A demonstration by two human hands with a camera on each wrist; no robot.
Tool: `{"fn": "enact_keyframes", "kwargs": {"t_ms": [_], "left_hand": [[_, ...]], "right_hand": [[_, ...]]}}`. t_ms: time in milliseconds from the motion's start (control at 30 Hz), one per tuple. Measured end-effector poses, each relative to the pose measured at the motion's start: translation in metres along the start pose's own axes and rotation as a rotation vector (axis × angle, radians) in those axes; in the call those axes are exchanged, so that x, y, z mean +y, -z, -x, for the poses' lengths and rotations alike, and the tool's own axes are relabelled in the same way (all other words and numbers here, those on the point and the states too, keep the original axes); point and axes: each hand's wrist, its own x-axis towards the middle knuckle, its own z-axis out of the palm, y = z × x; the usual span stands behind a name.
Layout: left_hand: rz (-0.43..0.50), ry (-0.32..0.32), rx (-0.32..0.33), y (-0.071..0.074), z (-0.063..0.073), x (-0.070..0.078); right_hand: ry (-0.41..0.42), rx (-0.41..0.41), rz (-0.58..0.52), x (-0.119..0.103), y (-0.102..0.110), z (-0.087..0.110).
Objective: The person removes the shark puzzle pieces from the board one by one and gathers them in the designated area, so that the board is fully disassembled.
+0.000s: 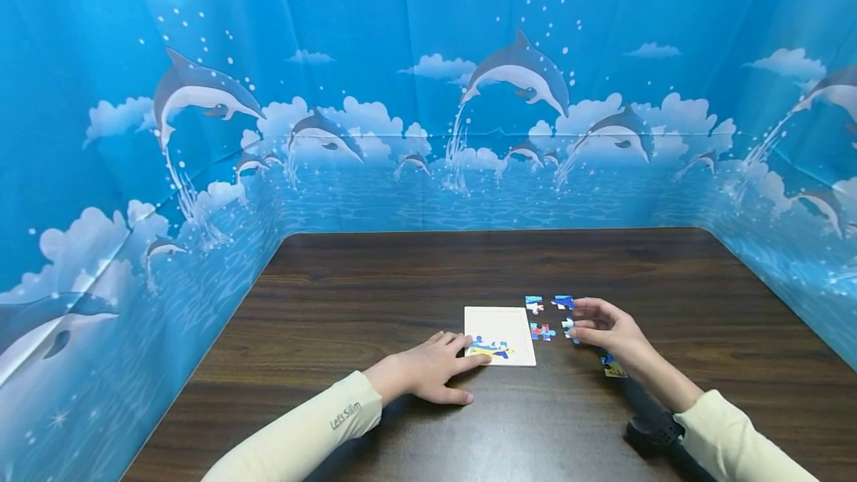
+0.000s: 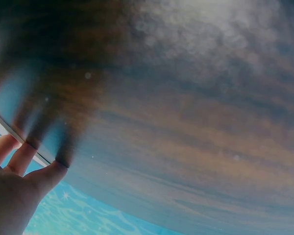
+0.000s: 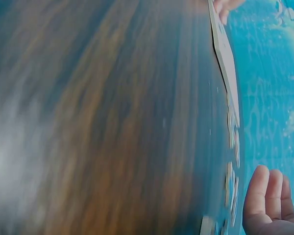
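A white square puzzle tray (image 1: 497, 322) lies on the table, with several joined blue and yellow pieces (image 1: 492, 349) along its near side. My left hand (image 1: 438, 369) rests with fingers spread at the tray's lower left, some fingertips on its edge and the thumb on the table. In the left wrist view, fingers (image 2: 22, 159) lie along the tray's rim. My right hand (image 1: 612, 332) is over the loose pieces, fingers gently bent, fingertips next to a blue and white piece (image 1: 568, 327). From the right wrist, its fingers (image 3: 268, 196) appear raised off the table with nothing between them.
Loose pieces lie right of the tray: a blue and white one (image 1: 533, 305), a dark blue one (image 1: 562, 302) and a red and blue one (image 1: 542, 332). A yellow and blue piece (image 1: 612, 366) lies below the right hand. A dolphin-print curtain (image 1: 428, 95) surrounds the wooden table (image 1: 375, 281).
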Motion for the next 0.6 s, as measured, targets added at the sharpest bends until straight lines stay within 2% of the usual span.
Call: {"fn": "enact_keyframes", "kwargs": {"t_ms": [133,367,600], "left_hand": [[-0.001,0.004,0.003,0.001,0.001,0.000],[-0.006,0.000,0.014,-0.001,0.001,0.000],[-0.018,0.006,0.014,-0.002,0.000,0.000]], "right_hand": [[-0.009,-0.040,-0.019,-0.003,-0.013,-0.005],[0.031,-0.124,-0.080,-0.011,-0.040,-0.011],[0.044,-0.199,-0.073,-0.017,-0.061,-0.016]]}}
